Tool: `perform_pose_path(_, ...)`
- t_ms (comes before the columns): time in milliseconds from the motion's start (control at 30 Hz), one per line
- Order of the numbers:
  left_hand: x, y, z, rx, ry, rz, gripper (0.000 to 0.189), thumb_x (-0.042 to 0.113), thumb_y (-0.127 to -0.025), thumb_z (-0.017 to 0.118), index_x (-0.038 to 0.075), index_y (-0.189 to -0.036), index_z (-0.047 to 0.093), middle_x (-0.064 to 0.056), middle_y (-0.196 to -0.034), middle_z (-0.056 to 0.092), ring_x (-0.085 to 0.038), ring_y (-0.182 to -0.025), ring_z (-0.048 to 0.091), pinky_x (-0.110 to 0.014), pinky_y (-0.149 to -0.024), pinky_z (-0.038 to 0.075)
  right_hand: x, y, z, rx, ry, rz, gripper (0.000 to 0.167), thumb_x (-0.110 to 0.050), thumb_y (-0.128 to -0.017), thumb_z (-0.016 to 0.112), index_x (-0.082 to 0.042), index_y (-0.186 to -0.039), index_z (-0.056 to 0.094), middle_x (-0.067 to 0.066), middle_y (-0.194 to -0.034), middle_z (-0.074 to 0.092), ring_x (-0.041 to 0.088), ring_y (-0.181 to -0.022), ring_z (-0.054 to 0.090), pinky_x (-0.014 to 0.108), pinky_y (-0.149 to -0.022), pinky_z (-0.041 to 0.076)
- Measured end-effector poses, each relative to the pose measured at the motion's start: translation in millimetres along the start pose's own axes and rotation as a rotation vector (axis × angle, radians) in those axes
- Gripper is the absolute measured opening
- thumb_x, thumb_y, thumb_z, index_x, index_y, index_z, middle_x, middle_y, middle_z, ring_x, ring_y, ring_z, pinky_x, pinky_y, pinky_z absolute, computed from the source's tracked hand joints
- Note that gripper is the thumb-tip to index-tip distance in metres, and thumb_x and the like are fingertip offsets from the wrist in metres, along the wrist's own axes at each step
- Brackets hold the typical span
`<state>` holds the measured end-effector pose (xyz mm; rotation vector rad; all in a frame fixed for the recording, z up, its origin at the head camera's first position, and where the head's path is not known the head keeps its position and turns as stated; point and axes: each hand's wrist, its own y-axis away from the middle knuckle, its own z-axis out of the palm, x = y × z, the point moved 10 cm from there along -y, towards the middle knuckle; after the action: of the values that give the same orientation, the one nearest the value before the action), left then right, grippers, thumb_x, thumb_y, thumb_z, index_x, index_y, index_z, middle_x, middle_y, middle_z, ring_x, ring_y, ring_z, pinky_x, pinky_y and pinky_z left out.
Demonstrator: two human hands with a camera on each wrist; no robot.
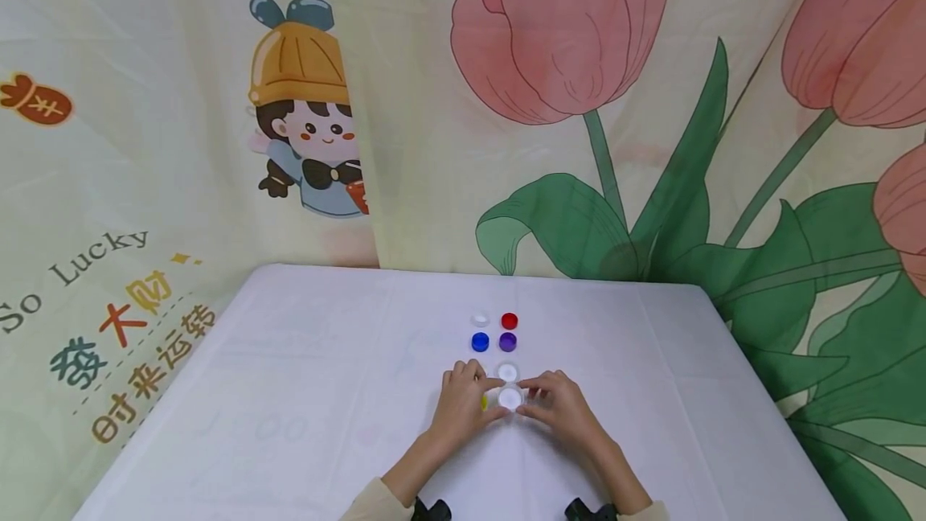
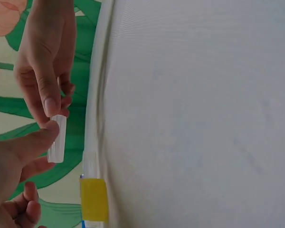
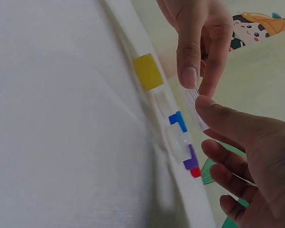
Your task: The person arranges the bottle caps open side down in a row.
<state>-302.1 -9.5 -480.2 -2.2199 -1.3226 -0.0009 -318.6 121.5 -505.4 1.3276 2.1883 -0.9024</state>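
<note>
Both hands pinch one white, ribbed round cap (image 1: pixel 510 399) between thumb and fingers, just above the table. The left hand (image 1: pixel 460 399) holds its left side and the right hand (image 1: pixel 563 407) its right side. In the left wrist view the white cap (image 2: pixel 60 140) is seen edge-on, upright between the hands. Edge-on too in the right wrist view, the cap (image 3: pixel 194 109) looks translucent. Right behind it on the table lies another white cap (image 1: pixel 508 373). A yellow cap (image 1: pixel 484 403) is mostly hidden by the left hand; it shows fully in the right wrist view.
Farther back on the white table (image 1: pixel 347 368) sit a blue cap (image 1: pixel 481 342), a purple cap (image 1: pixel 508 342), a red cap (image 1: pixel 510 321) and a whitish cap (image 1: pixel 480 318). A printed curtain (image 1: pixel 412 103) hangs behind the table. Two black objects (image 1: pixel 432 510) show near the wrists.
</note>
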Motion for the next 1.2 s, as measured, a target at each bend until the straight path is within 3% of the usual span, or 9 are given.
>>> perform_pose_path(167,6.1,-8.2,-23.1,0.078,0.098,0.026,0.041,0.041,-0.067,0.080,0.015,-0.099,0.073,0.004,-0.082,0.045,-0.012,-0.074,0.037,-0.029,-0.068,0.032,-16,-6.3,-22,0.032,-0.027,0.009,0.033,-0.033,-0.072,0.078,-0.022,-0.103,0.071,-0.014,-0.079,0.058,0.010,-0.078,0.049,0.030,-0.065,0.043)
perform_pose_path(333,13.9,-15.4,-47.7,0.134,0.198,0.040,0.042,0.033,-0.066,0.082,0.012,-0.101,0.073,0.004,-0.083,0.046,-0.011,-0.075,0.037,-0.030,-0.069,0.032,-36,-10.2,-42,0.082,-0.069,-0.036,0.036,-0.034,-0.073,0.077,-0.022,-0.106,0.070,-0.007,-0.083,0.061,0.011,-0.079,0.048,0.037,-0.064,0.046)
perform_pose_path(433,18.5,-17.3,-60.7,0.153,0.233,0.045,0.044,0.032,-0.066,0.083,0.011,-0.103,0.072,0.004,-0.083,0.046,-0.010,-0.076,0.037,-0.030,-0.069,0.032,-46,-9.3,-52,0.125,-0.083,-0.075,0.036,-0.035,-0.073,0.076,-0.023,-0.107,0.070,-0.005,-0.084,0.062,0.011,-0.078,0.048,0.032,-0.063,0.045)
perform_pose_path(567,21.5,-18.4,-74.3,0.169,0.282,0.038,0.044,0.031,-0.066,0.083,0.011,-0.103,0.072,0.003,-0.084,0.048,-0.010,-0.078,0.038,-0.030,-0.068,0.033,-57,-6.7,-63,0.176,-0.094,-0.131,0.037,-0.035,-0.074,0.076,-0.024,-0.108,0.069,-0.011,-0.084,0.060,0.011,-0.078,0.048,0.025,-0.063,0.043)
perform_pose_path(700,21.0,-19.2,-80.7,0.169,0.343,0.022,0.043,0.030,-0.067,0.083,0.011,-0.104,0.072,0.001,-0.087,0.051,-0.010,-0.081,0.040,-0.030,-0.068,0.034,-65,-4.9,-69,0.203,-0.120,-0.171,0.036,-0.032,-0.074,0.077,-0.023,-0.108,0.068,-0.016,-0.085,0.058,0.015,-0.079,0.050,0.026,-0.064,0.045)
perform_pose_path(900,17.7,-19.3,-81.2,0.152,0.421,-0.007,0.048,0.033,-0.068,0.082,0.013,-0.109,0.070,0.001,-0.088,0.051,-0.010,-0.081,0.040,-0.027,-0.065,0.036,-71,-3.5,-73,0.220,-0.136,-0.200,0.036,-0.027,-0.075,0.078,-0.019,-0.108,0.068,-0.014,-0.086,0.059,0.017,-0.080,0.050,0.026,-0.065,0.045)
perform_pose_path(1033,9.8,-20.2,-76.8,0.115,0.511,-0.108,0.047,0.037,-0.073,0.077,0.014,-0.114,0.067,0.001,-0.081,0.049,-0.015,-0.076,0.045,-0.023,-0.060,0.038,-74,-2.6,-76,0.243,-0.134,-0.219,0.036,-0.024,-0.074,0.079,-0.018,-0.107,0.068,-0.009,-0.086,0.060,0.012,-0.081,0.049,0.027,-0.065,0.045)
perform_pose_path(1200,-6.1,-17.3,-58.3,-0.026,0.753,-0.353,0.035,0.040,-0.082,0.068,0.013,-0.104,0.071,-0.002,-0.076,0.053,-0.017,-0.071,0.048,-0.020,-0.055,0.039,-76,-2.1,-77,0.263,-0.128,-0.208,0.038,-0.018,-0.071,0.081,-0.015,-0.106,0.068,-0.001,-0.085,0.062,0.010,-0.081,0.047,0.026,-0.066,0.045)
